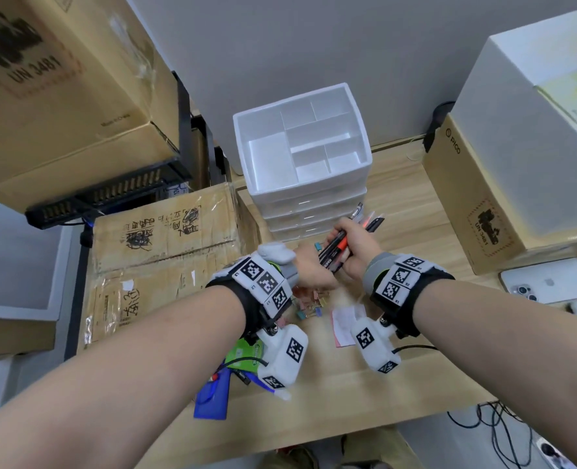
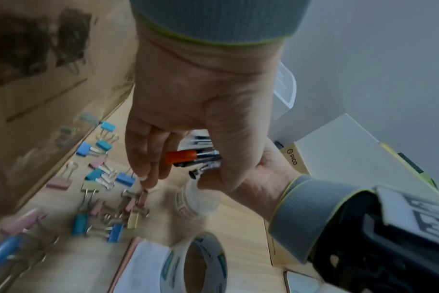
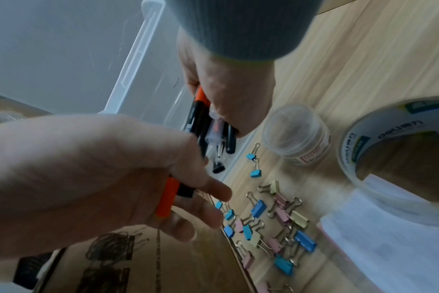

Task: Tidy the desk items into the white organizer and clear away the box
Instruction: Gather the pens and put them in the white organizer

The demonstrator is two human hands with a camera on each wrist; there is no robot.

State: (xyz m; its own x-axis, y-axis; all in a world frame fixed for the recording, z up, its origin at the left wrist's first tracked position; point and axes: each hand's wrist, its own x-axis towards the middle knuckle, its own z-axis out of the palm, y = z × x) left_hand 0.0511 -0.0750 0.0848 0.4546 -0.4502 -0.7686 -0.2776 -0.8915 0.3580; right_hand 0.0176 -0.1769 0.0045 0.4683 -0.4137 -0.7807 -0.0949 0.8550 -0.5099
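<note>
While the right hand [image 1: 356, 252] and left hand [image 1: 314, 272] both clasp the pen bundle [image 1: 337, 247] just before the white organizer [image 1: 307, 186], its compartments look bare; binder clips [image 3: 259, 207], tape roll [image 3: 359, 142] and cardboard box [image 1: 165, 238] remain untidied.

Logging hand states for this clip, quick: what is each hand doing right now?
Left hand: thumb and fingers flank the ends of the pens; whether it grips cannot be told.
Right hand: closed around the bundle of pens.
</note>
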